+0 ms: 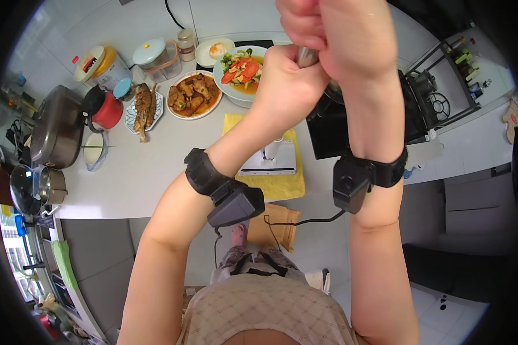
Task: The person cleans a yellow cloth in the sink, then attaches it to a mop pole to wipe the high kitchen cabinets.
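Note:
Both hands are raised close to the camera, above the counter. My left hand [291, 82] is closed around a shiny metal rod-like piece [306, 57]. Just above it, my right hand [354, 39] wraps the same piece, and its fingers are cut off by the top edge. Most of the metal piece is hidden, so its kind cannot be told. Below my hands, a white device with a flat rectangular base [282, 158] and an upright part stands on a yellow cloth [295, 185]. My left forearm covers part of it.
Behind are a bowl of vegetables [237, 92], a plate of braised meat [194, 95] and a plate of fried fish [143, 108]. At left stand a red jug [108, 111] and a metallic cooker [58, 127]. To the right is a black stove [330, 129]. A wooden stool [280, 222] stands below.

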`<control>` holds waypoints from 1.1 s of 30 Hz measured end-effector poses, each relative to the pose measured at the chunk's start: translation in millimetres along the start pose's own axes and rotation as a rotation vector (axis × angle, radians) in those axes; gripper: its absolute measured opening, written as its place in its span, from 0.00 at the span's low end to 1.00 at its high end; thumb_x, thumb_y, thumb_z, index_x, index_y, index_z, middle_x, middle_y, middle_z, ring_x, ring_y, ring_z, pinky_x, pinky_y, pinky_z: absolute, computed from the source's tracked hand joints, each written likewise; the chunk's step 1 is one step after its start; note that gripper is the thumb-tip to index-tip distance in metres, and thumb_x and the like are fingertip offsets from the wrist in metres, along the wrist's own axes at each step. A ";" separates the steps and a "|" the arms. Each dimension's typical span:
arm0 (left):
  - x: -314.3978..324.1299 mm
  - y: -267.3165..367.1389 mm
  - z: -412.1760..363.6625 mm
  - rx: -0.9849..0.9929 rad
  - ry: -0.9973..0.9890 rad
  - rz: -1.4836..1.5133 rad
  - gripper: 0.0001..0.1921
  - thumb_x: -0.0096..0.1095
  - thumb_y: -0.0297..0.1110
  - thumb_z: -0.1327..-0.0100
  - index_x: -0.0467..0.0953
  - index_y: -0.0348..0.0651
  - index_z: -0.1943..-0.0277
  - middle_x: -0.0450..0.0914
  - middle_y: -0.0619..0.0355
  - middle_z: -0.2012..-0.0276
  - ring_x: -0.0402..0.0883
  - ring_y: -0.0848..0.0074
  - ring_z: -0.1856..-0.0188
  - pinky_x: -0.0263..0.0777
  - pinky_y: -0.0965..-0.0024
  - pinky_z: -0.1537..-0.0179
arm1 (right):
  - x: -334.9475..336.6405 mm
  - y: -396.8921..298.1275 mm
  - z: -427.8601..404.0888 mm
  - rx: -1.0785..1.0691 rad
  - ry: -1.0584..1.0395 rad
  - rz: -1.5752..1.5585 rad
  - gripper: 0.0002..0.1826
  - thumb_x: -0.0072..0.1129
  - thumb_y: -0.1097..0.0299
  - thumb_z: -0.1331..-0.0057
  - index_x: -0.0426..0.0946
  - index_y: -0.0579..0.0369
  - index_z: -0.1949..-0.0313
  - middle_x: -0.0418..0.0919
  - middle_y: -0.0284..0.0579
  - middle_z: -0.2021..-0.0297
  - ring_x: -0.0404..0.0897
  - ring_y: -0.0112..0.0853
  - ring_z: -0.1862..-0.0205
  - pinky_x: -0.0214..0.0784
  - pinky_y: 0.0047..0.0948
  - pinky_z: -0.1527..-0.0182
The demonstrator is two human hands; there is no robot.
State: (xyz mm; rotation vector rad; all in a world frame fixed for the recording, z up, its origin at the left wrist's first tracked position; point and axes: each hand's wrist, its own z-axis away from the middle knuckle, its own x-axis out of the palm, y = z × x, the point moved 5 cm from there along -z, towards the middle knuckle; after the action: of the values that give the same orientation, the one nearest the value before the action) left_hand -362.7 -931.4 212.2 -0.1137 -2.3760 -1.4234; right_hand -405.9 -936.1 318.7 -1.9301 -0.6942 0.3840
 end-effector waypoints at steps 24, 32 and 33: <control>-12.7 -61.5 31.2 -0.027 -0.076 -0.082 0.07 0.62 0.28 0.50 0.75 0.32 0.71 0.79 0.57 0.74 0.76 0.81 0.67 0.70 0.73 0.66 | -12.1 70.9 46.8 0.009 0.192 -0.022 0.16 0.47 0.64 0.33 0.60 0.50 0.79 0.52 0.28 0.91 0.47 0.16 0.91 0.36 0.19 0.89; -153.9 -151.3 135.2 0.027 0.056 -0.804 0.25 0.67 0.32 0.57 0.70 0.35 0.55 0.75 0.42 0.61 0.74 0.55 0.53 0.67 0.60 0.53 | -52.7 75.0 94.3 0.017 0.292 -0.201 0.14 0.44 0.64 0.32 0.61 0.52 0.77 0.52 0.28 0.91 0.50 0.17 0.91 0.41 0.19 0.89; -204.1 -170.4 153.2 -0.216 0.237 -0.865 0.23 0.67 0.34 0.56 0.72 0.34 0.56 0.75 0.42 0.60 0.73 0.54 0.53 0.67 0.59 0.53 | -56.5 74.1 101.5 -0.008 0.281 -0.229 0.15 0.43 0.64 0.31 0.60 0.51 0.77 0.51 0.28 0.91 0.49 0.17 0.92 0.40 0.19 0.90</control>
State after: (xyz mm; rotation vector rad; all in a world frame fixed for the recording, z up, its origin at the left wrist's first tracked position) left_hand -257.4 -857.9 -66.5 1.0810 -2.1293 -1.8964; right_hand -483.2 -923.1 205.4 -1.8409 -0.7194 -0.0322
